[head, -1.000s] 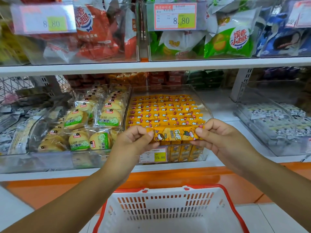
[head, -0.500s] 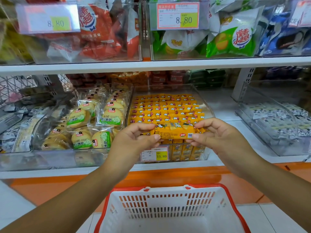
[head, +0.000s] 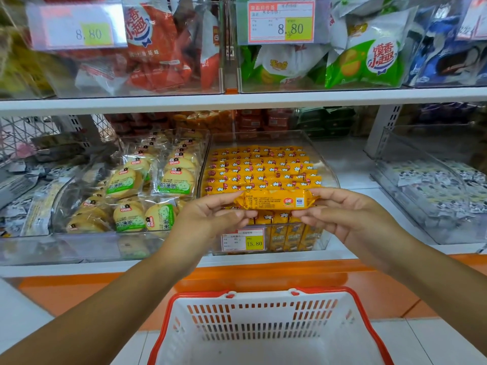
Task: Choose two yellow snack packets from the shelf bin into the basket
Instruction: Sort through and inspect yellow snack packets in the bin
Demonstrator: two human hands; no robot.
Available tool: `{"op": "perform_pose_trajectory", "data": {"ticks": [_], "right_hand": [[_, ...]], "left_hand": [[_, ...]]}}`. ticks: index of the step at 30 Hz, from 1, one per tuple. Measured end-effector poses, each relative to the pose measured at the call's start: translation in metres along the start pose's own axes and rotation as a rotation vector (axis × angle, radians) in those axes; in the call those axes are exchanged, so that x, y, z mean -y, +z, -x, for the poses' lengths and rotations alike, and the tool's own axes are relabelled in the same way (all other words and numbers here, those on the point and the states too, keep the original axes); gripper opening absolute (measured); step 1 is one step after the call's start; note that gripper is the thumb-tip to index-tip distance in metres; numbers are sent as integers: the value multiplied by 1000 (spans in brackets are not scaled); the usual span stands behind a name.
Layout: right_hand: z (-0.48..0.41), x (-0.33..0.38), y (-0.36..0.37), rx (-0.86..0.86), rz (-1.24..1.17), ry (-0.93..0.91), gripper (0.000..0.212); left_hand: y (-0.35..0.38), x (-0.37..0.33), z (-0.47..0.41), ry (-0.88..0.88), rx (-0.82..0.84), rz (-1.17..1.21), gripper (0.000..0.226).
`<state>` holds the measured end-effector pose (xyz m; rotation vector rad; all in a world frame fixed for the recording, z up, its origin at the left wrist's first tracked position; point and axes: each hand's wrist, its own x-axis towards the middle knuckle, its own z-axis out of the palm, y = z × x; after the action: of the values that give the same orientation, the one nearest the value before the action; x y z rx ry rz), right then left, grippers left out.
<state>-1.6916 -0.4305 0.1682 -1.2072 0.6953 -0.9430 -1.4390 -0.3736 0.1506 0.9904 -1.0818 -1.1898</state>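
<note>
Both bare forearms reached forward from the lower corners and converged at mid-frame, where the left hand (head: pixel 210 218) and the right hand (head: pixel 350 217) faced each other, palms turned inward, each pinching one end of a level yellow snack packet (head: pixel 274 202) between thumb and fingers.

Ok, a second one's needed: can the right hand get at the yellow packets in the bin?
Likely yes: the bin is open-topped, its yellow packets just behind the right hand. But that hand pinches the held packet alongside the left hand, so must release first.
</note>
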Motion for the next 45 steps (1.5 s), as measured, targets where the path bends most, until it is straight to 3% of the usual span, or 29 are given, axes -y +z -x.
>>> {"op": "perform_pose_trajectory", "data": {"ticks": [2,7,12,16,20,26,34,37,40,45], "right_hand": [[0,1,-1,-4,55,-18,47],[0,-1,-1,-70,161,-59,24],[-1,-5,2,-54,138,-82,10],[-1,-4,2,-130,126,-110,26],[0,-5,4,-124,152,-130,21],[1,-3,3,-76,156,-85,45],[-1,-1,0,-72,21,-56,34],[-2,0,-2,-55,29,-39,37],[-2,2,-5,-18,48,-32,51],[-1,4,-1,-67,163,-81,44]], "left_hand": [[2,-1,1,15,-39,-23,31],[11,0,3,59,-90,-154,8],[12,5,0,49,-87,-167,31],[16,6,3,95,-102,-79,7],[21,4,5,114,-137,-74,10],[17,3,3,53,-104,-40,34],[17,0,4,11,-63,9,11],[15,1,3,-8,-34,14,17],[12,2,1,-18,8,20,39],[17,4,3,3,-22,-214,27]]}}
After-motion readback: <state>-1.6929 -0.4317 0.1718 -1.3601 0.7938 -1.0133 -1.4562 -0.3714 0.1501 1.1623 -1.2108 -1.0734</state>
